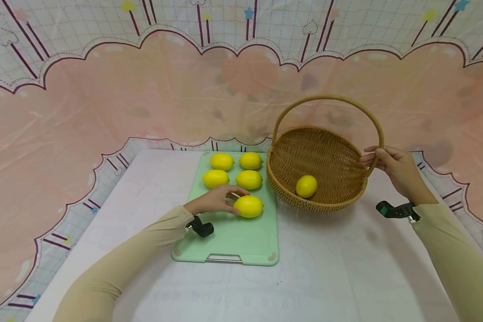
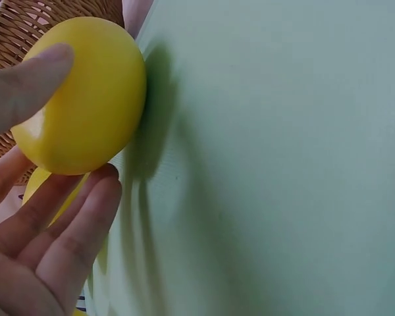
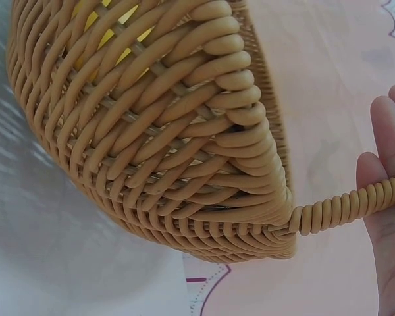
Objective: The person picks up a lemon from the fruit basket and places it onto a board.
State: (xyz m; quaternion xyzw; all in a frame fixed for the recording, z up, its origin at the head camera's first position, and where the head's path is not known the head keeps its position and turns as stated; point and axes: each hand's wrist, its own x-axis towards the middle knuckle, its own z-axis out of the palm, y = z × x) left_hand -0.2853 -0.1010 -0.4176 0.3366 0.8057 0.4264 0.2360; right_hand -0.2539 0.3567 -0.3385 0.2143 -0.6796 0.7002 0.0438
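A green cutting board carries several yellow lemons. My left hand grips the nearest lemon on the board. In the left wrist view the thumb lies on top of this lemon and the fingers touch its underside. A wicker basket stands tilted to the right of the board with one lemon inside. My right hand holds the basket's handle near its right end. The coiled handle crosses the fingers beside the basket wall.
Two lemons lie at the board's far end, and two more just in front of them. A white cloth covers the table. A pink patterned backdrop rises behind and at both sides.
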